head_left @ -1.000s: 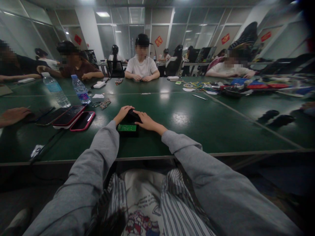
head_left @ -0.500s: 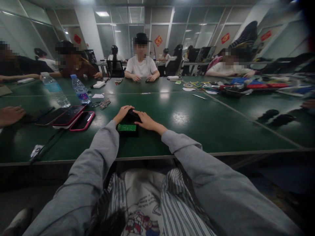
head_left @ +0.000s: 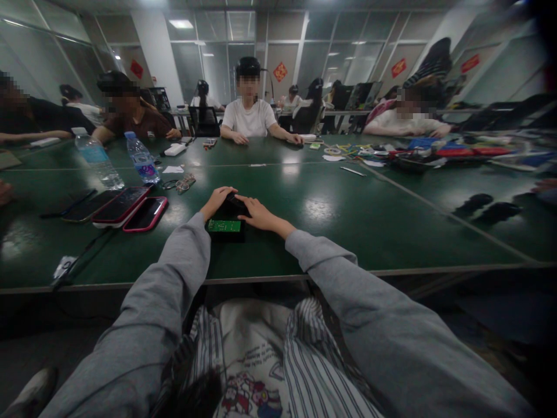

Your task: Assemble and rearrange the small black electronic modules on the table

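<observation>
A green circuit board (head_left: 225, 226) sits in a dark holder near the table's front edge. Just beyond it is a black object (head_left: 234, 204) whose kind I cannot make out, partly covered by my fingers. My left hand (head_left: 217, 200) grips its left side, fingers bent over the top. From the right, my right hand (head_left: 260, 215) has its fingers on the same black object, with the thumb low beside the circuit board. Both hands are close together, and the undersides of their fingers are hidden.
Several phones, one a pink-edged phone (head_left: 145, 215), lie left of my hands. Two water bottles (head_left: 143, 158) stand behind them. Tangled wires (head_left: 361, 152) and tools lie at the back right. Black objects (head_left: 487, 209) rest at the right. People sit around the green table (head_left: 348, 232).
My hands, the black object and the circuit board look unmoved. Across the table, a person's arm has reached out to the side. A person's hand at the far left has drawn back.
</observation>
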Demonstrator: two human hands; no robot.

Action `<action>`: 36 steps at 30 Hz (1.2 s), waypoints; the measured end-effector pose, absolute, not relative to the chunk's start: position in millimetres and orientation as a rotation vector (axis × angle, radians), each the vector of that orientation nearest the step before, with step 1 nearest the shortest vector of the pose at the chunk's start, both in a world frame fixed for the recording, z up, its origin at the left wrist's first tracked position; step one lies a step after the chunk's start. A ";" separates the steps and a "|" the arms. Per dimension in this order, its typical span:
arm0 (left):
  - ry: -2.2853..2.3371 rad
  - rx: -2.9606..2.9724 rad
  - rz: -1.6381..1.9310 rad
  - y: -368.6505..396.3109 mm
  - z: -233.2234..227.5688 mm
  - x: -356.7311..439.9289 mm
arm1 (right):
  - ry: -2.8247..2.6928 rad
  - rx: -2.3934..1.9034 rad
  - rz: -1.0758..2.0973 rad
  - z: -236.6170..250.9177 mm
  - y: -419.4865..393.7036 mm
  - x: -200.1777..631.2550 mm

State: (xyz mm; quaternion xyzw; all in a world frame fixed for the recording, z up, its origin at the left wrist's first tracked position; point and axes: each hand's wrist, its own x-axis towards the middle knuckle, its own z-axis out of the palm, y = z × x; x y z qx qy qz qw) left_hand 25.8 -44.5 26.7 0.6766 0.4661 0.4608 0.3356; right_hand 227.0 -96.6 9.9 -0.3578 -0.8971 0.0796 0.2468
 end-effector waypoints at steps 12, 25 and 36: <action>1.201 1.791 1.219 -41.7 24.6 25.7 | -2.444 -1.011 0.214 13.6 -100.4 225.9; 1.218 1.799 1.189 -46.0 28.5 26.2 | -2.442 -0.993 0.210 12.2 -99.1 226.6; 1.212 1.798 1.202 -41.7 25.5 24.8 | -2.440 -0.989 0.230 12.0 -98.4 226.4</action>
